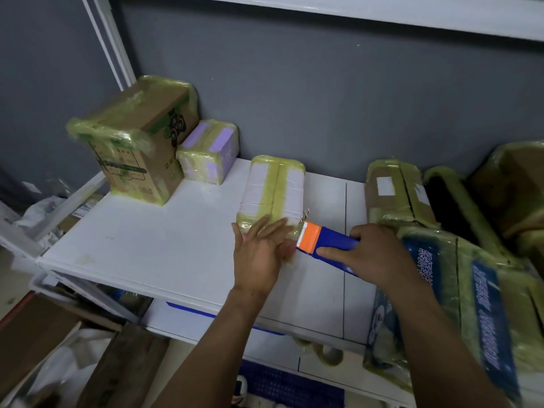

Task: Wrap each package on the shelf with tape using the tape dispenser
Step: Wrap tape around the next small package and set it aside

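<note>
Your left grip [259, 254] lay flat on the near end of the white package [273, 189], fingers straight and spread a little, pressing down on the taped edge and holding nothing. Your right grip [374, 254] was wrapped round the blue handle of the tape dispenser [326, 242], index finger stretched along its lower side. The dispenser pointed left, and its orange head with the toothed blade sat right at the package's near right corner, just beside your left fingertips; whether the blade actually touched the package, you couldn't tell from here.

That white package lay flat in the middle of the white shelf [147, 240], long side running away from you towards the grey wall [323, 98], with yellowish tape down its centre and round its ends. Off to the left at the back stood a cardboard box [141, 142], upright, tape bunched round its top and bottom. Leaning against its right side was a small purple package [210, 151], also taped.

Over on your right, a brown package [394, 192] with a white label lay just beyond your right grip, and a big blue package [471, 290] with white print filled the near right corner, partly behind your forearm. More taped parcels were crowded behind those two, blurred. Down on the lower shelf, under your arms, sat a roll of tape [332, 353]
</note>
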Tool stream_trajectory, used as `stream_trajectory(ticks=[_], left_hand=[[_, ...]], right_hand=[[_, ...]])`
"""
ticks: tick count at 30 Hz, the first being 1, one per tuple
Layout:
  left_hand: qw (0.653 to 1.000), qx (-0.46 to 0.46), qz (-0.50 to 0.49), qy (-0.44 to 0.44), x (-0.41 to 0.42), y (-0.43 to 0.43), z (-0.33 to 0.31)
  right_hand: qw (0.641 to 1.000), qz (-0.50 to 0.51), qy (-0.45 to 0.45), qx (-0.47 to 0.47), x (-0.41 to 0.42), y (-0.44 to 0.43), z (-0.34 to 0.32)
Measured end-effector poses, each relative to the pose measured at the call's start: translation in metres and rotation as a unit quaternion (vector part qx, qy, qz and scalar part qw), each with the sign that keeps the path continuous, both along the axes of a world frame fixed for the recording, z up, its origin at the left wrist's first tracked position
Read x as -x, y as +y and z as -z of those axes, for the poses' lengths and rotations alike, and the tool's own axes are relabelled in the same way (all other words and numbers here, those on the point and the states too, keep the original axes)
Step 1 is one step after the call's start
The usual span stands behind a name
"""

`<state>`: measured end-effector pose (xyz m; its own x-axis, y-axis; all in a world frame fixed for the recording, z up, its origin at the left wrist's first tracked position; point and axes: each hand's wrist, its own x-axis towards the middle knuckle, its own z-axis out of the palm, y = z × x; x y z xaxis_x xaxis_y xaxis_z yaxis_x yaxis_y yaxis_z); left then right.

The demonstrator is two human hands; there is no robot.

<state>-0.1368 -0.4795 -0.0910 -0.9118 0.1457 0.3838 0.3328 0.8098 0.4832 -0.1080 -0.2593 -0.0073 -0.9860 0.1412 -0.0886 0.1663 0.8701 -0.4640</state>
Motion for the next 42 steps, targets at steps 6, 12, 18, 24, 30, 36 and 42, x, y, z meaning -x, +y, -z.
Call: stream_trajectory(ticks=[6,12,18,24,30,36,42], left_hand=[[0.996,-0.089,0.012,0.001,0.001,-0.013,0.0],[0.994,-0.098,0.026,-0.035,0.0,-0.028,-0.005],[0.991,-0.121,0.052,-0.036,0.007,-0.052,-0.009],[0.987,-0.14,0.067,-0.041,0.014,-0.071,0.0],[0.996,-0.059,0.064,-0.034,-0.006,-0.043,0.003],[0.986,-0.162,0.004,0.037,-0.005,-0.019,0.016],[0.973,-0.231,0.006,0.019,0.003,-0.025,0.018]], right_hand=[[0.997,0.002,-0.025,0.07,-0.01,-0.002,-0.004],[0.996,0.005,-0.053,0.077,-0.018,-0.002,-0.003],[0.994,-0.027,-0.074,0.078,-0.013,-0.006,-0.012],[0.997,-0.029,-0.054,0.037,-0.01,-0.006,-0.014],[0.998,-0.007,-0.064,0.019,-0.01,-0.006,0.003],[0.997,0.01,-0.063,0.034,-0.013,-0.008,0.017],[0.994,0.018,-0.065,0.086,-0.018,-0.006,0.023]])
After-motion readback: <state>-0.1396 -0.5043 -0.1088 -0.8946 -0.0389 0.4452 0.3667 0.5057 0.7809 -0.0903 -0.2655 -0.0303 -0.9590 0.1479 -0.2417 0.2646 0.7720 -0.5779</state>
